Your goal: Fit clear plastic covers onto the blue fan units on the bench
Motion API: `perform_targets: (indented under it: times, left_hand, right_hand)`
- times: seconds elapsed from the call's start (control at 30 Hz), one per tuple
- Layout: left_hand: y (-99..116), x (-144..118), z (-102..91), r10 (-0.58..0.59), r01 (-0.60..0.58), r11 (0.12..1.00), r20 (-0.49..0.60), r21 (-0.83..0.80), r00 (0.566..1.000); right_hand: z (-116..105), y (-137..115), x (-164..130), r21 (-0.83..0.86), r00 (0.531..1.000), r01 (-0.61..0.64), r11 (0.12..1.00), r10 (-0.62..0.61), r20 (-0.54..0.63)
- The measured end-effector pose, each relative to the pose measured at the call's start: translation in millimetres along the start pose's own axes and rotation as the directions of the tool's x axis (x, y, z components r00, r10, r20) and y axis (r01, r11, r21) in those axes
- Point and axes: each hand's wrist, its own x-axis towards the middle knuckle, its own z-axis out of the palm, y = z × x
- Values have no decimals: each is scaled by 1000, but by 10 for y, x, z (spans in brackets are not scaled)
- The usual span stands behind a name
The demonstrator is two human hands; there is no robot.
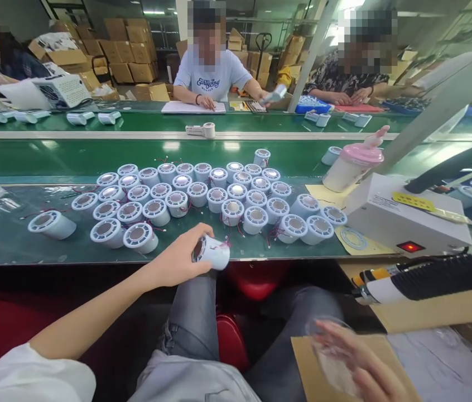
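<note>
Nearest the camera, the right hand (357,363) is blurred over a cardboard sheet (303,349), seemingly around a clear plastic piece (330,335), though its grasp cannot be told. Ahead and to the left, the left hand (179,257) grips a white round part (213,251) at the table edge (94,259), its axis lying sideways. Beyond stand many like parts (202,195), closer to the left hand.

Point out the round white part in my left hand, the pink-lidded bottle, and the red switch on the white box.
round white part (214,252), head view, its side wall.
pink-lidded bottle (345,172), head view, its body.
red switch (410,246), head view, its lit face.
</note>
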Motion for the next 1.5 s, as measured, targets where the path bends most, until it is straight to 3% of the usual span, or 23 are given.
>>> perform_targets:
  times: [0.03,0.1,0.17,0.2,0.27,0.33,0.37,0.43,0.5,0.53,0.6,0.8,0.97,1.07,1.27,1.33,1.4,1.5]
  left_hand:
    - [-23,-3,78,-12,33,976,99,-213,995]
    - [-68,28,273,-5,204,792,328,-575,945]
    - [-90,74,485,36,380,589,493,-713,869]
    - [-87,94,581,59,437,540,550,-720,833]
    - [-50,123,726,100,490,555,639,-672,763]
    - [16,139,792,103,450,682,684,-577,722]
    - [54,144,798,106,375,767,680,-520,726]
    - [128,147,778,156,108,921,608,-374,778]
    - [188,138,747,229,-164,971,487,-173,843]
    - [209,131,737,258,-246,966,425,-82,868]
    - [228,116,737,288,-302,953,338,-10,896]
    - [97,122,838,322,-287,938,187,-194,928]
    - [-89,169,927,473,-429,877,231,-218,850]
    - [-116,178,961,486,-382,861,323,-336,812]
    - [-21,163,995,391,-108,824,421,-556,819]
    - [-1,155,1002,349,15,771,443,-636,826]
    - [10,139,1003,300,132,690,447,-712,843]
    - [25,107,997,254,244,601,472,-761,844]
  right_hand:
    - [125,-168,62,-21,986,166,986,-166,-7]
    - [324,-487,201,-154,948,316,936,-315,30]
    - [448,-730,332,-292,915,399,869,-400,57]
    - [485,-815,387,-351,907,411,841,-418,61]
    - [523,-915,470,-443,913,384,810,-406,50]
    - [528,-943,518,-477,942,308,823,-333,34]
    - [523,-938,533,-468,959,266,843,-283,35]
    - [507,-904,552,-413,981,194,890,-182,69]
    - [492,-861,564,-332,984,150,931,-110,137]
    - [487,-843,569,-285,983,129,950,-83,166]
    - [483,-823,576,-177,982,79,981,-45,184]
    - [460,-867,563,94,999,-20,995,17,34]
    - [452,-855,544,314,992,-110,943,125,-27]
    - [454,-813,560,425,973,-174,888,223,-66]
    - [401,-709,576,661,930,-265,702,366,-15]
    - [374,-681,553,684,959,-211,698,284,5]
    - [346,-670,516,607,996,-53,793,86,-25]
    - [308,-679,452,246,975,220,944,-210,-67]
